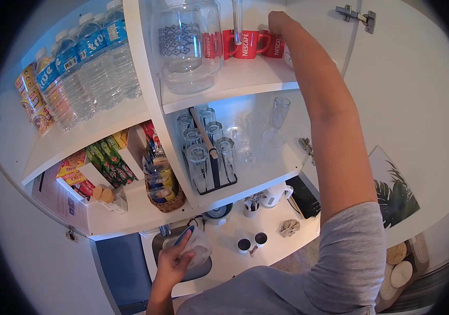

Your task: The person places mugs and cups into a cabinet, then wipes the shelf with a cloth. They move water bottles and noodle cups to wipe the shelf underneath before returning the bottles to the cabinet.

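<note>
My left hand (173, 264) is low, in front of the sink, with its fingers closed around a clear rounded container (199, 249) that has a blue edge. Whether the blue part is a lid or something else I cannot make out. My right hand (279, 22) reaches up into the top shelf, beside the red mugs (246, 44) with white lettering. Its fingers are hidden at the back of the shelf, so any grip there does not show. Left of the mugs stands a large glass jar (185, 63) with a dark diamond pattern.
A rack of upturned glasses (211, 149) and other glassware fill the shelf below. Water bottles (91, 63), snack boxes and a basket (167, 199) occupy the left shelves. On the counter are two dark-filled cups (244, 244), a white kettle (274, 195) and the sink (203, 270). A cabinet door (392, 89) hangs open.
</note>
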`<state>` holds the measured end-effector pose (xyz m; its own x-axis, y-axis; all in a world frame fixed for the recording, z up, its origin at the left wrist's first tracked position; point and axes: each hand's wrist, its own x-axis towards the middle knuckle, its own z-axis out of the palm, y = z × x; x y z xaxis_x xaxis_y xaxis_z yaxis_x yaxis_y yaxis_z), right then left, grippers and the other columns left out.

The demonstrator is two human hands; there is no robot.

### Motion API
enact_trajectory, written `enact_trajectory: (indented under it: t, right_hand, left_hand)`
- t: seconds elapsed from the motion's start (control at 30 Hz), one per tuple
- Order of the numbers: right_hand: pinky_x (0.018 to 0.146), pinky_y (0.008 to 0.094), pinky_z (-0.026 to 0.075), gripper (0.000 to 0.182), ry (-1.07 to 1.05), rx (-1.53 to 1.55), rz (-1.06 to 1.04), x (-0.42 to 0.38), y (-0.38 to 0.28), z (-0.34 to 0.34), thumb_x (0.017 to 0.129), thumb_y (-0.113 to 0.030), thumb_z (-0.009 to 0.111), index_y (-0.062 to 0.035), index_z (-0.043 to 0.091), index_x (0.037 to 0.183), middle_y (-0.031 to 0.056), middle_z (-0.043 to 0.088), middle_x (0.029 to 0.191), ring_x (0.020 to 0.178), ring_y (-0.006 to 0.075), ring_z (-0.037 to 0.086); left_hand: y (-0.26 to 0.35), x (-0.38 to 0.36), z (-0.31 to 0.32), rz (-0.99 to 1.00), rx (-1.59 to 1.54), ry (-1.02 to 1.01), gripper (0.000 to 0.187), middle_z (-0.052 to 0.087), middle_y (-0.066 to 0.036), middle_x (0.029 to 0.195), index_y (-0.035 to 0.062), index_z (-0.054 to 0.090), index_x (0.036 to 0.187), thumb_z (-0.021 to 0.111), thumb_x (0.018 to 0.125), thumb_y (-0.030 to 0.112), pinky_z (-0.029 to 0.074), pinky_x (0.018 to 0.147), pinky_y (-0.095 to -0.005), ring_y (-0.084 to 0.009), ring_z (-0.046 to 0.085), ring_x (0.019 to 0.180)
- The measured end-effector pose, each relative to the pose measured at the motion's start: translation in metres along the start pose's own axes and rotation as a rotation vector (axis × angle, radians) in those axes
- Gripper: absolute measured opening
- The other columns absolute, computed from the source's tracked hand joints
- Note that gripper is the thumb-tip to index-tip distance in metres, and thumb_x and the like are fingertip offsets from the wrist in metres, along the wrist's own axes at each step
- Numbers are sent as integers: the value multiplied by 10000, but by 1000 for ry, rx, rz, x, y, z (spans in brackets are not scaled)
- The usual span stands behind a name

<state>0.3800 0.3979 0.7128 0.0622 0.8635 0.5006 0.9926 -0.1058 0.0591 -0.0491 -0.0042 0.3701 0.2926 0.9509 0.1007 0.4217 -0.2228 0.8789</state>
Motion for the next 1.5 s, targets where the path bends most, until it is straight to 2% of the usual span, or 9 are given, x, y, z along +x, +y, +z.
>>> enact_trajectory:
  t: [0.27, 0.4, 0.47, 0.53, 0.67, 1.1, 1.3, 1.43, 1.5]
  right_hand:
    - [679, 398, 559, 269, 20, -35, -73, -18, -26, -9, 824, -162, 624, 51, 672, 981, 239, 674, 937, 798, 336, 682]
    - [862, 405, 505, 457, 276, 198, -344, -65, -56, -23, 740, -309, 694, -1, 654, 1076, 251, 650, 1036, 950, 359, 645]
    - [951, 472, 454, 616, 41, 36, -282, -80, -81, -19, 738, -452, 684, -81, 607, 1223, 166, 599, 1217, 1146, 346, 555]
    - [973, 573, 390, 615, 251, 55, -96, -113, -107, -8, 743, -515, 692, -199, 593, 1261, 132, 530, 1303, 1249, 345, 456]
    - [960, 626, 356, 427, 180, 154, -122, -99, -109, 0, 834, -454, 636, -334, 595, 1242, 97, 523, 1289, 1253, 322, 433]
    - [932, 476, 461, 344, 202, 101, -338, -49, -80, 30, 863, -338, 623, -251, 630, 1196, 82, 614, 1166, 1119, 352, 550]
    - [952, 517, 434, 408, 364, 210, -125, -73, -81, 12, 832, -350, 655, -143, 633, 1183, 146, 626, 1136, 1139, 354, 541]
    - [932, 659, 357, 494, 301, -75, 92, -158, -58, -57, 722, -386, 744, -72, 661, 1094, 183, 643, 1105, 1084, 322, 594]
    - [917, 552, 431, 471, 188, -149, 171, -190, -38, -78, 695, -369, 774, -69, 681, 1047, 177, 664, 1059, 1019, 310, 624]
  left_hand:
    - [-5, -1, 3, 2, 44, 13, 491, 702, -163, 915, 25, 533, 1304, 640, 828, 82, 476, 783, -259, -102, 605, 815]
    - [-3, -3, 3, 30, 45, 10, 491, 703, -163, 926, 27, 532, 1306, 638, 829, 78, 475, 782, -256, -99, 607, 823]
    - [-6, -1, 6, 55, -12, 46, 499, 665, -201, 783, 53, 550, 1291, 681, 825, 172, 482, 664, -266, -181, 647, 645]
    - [-7, 1, 7, 81, 22, 29, 498, 670, -203, 799, 50, 549, 1292, 681, 827, 172, 486, 688, -269, -186, 664, 685]
    - [-1, 2, 11, 160, 22, 36, 494, 684, -203, 844, 43, 549, 1290, 678, 833, 175, 493, 753, -278, -210, 694, 797]
    - [7, -15, 4, 132, 43, 105, 480, 672, -156, 756, 33, 563, 1276, 679, 831, 169, 469, 677, -254, -132, 589, 653]
    - [8, -20, 1, 128, 39, 106, 490, 653, -159, 699, 36, 564, 1276, 682, 821, 174, 478, 668, -267, -149, 625, 645]
    - [26, -19, -14, 130, 139, 80, 526, 639, -173, 703, 37, 554, 1288, 698, 799, 170, 482, 663, -278, -209, 635, 628]
    - [44, -15, -24, 158, 195, 79, 546, 634, -172, 707, 38, 549, 1293, 708, 785, 160, 481, 652, -285, -240, 629, 614]
